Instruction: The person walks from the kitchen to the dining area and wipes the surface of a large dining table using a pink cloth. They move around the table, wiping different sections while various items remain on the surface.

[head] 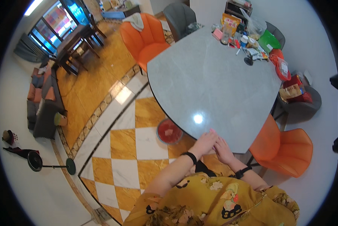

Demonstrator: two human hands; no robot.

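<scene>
My left hand and my right hand meet at the near edge of a grey stone-look table. Their fingers touch or overlap. A small bit of pink shows at the fingertips of my left hand; whether it is an object or nail colour is unclear. The palms are turned away, so what lies under the fingers is hidden. A black band circles my left wrist, and a dark watch or band sits on my right one.
A red-topped round tub or stool stands below the table's left edge. Orange chairs flank the table, one beyond its far left. Bottles, packets, a green basin and a red basket crowd the far right corner.
</scene>
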